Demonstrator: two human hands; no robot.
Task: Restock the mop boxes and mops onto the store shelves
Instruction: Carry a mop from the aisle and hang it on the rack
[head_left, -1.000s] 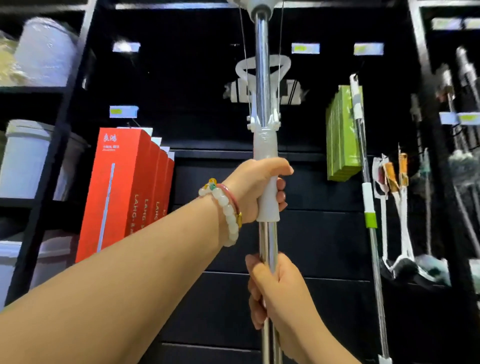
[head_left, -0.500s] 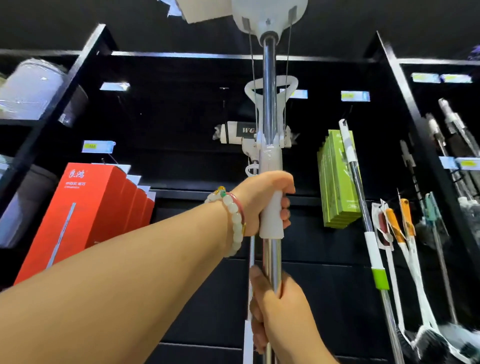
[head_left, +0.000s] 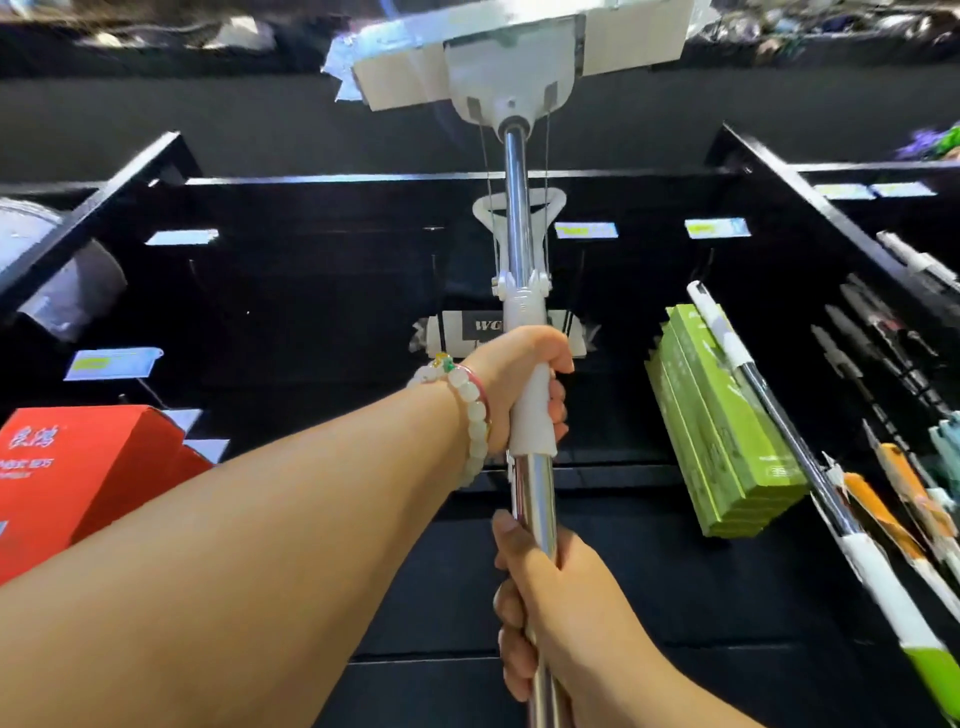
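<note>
With the left hand (head_left: 511, 384) and right hand (head_left: 545, 597) both gripping the mop (head_left: 519, 228), guide its head slowly up, probably to a hook, keeping the pole vertical.

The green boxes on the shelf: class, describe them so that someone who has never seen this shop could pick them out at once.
Start from the black shelving unit facing the camera and the upright chrome mop pole at its centre. Right of that pole, a row of green boxes stands packed together, with a leaning mop handle crossing in front. They are the only green cartons; the boxes on the left are red.
</note>
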